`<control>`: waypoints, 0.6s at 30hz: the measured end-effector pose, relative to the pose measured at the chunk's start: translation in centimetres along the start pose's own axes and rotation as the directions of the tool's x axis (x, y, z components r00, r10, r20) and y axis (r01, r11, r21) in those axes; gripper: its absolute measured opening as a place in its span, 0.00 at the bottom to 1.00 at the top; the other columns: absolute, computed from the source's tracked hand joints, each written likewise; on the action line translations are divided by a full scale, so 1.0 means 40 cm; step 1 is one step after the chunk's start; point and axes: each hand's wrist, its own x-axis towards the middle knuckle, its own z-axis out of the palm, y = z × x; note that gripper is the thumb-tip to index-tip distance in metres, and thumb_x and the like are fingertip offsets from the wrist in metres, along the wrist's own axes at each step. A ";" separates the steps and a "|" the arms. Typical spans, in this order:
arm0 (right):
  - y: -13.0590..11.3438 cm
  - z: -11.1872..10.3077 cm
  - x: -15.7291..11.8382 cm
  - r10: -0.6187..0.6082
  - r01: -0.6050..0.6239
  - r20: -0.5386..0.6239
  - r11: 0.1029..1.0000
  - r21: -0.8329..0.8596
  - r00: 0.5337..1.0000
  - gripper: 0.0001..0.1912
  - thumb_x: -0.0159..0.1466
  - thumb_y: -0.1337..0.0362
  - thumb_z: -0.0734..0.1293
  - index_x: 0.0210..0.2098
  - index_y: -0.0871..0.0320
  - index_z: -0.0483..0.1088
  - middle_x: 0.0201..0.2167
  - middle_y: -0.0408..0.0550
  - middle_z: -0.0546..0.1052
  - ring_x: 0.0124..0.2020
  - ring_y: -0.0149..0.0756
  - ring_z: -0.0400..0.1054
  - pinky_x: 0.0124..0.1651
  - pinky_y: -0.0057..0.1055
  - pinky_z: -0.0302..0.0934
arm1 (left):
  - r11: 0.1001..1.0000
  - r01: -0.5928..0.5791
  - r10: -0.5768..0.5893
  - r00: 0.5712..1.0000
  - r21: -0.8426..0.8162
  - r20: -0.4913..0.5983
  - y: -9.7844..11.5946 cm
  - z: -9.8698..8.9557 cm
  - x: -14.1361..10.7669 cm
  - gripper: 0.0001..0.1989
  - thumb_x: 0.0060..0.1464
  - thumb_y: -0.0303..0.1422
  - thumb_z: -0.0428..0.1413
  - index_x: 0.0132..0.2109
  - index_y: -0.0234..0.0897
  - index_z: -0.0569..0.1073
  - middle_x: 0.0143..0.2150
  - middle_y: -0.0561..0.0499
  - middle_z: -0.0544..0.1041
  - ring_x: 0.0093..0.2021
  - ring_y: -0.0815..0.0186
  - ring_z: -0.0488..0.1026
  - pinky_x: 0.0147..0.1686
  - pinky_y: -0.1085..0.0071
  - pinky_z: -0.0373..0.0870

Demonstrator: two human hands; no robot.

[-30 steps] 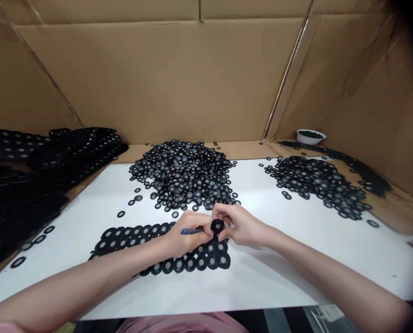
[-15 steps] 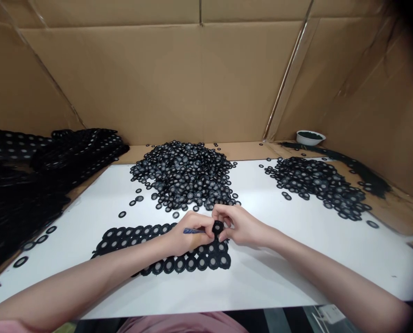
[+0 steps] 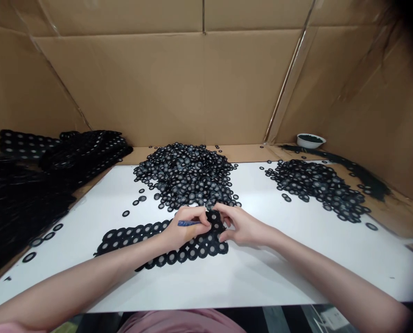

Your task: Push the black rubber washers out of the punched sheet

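A mat of black rings with pale centres [image 3: 182,255], joined in rows, lies slantwise on the white tabletop in front of me. My left hand [image 3: 192,225] is closed round a thin blue tool [image 3: 187,223] with light markings, over the upper right part of the mat. The tool's tip is hidden by my fingers, so its kind does not show. At the mat's right end my right hand [image 3: 234,224] is curled round the edge, index finger above the corner and thumb lower down. My left forearm hides part of the mat.
Behind my hands rises a large heap of loose black rings [image 3: 185,173], with a smaller heap [image 3: 319,185] to the right. A white bowl of dark bits [image 3: 310,141] stands at the back right. Dark folded ring fabric [image 3: 85,150] fills the left. Cardboard walls [image 3: 151,88] enclose the table.
The mat's right end has shifted slightly upward, away from me. My left hand has moved a little left with the tool. A ring between my fingertips now sits level with the mat's corner.
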 end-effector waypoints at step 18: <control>0.002 0.011 0.000 0.004 -0.003 -0.020 0.998 0.058 1.000 0.19 0.48 0.78 0.70 0.34 0.58 0.61 0.24 0.36 0.59 0.26 0.26 0.53 0.25 0.23 0.46 | 0.997 0.066 -0.063 0.996 -0.037 0.060 -0.003 0.015 -0.022 0.07 0.50 0.28 0.56 0.26 0.31 0.68 0.25 0.54 0.69 0.26 0.72 0.62 0.26 0.77 0.55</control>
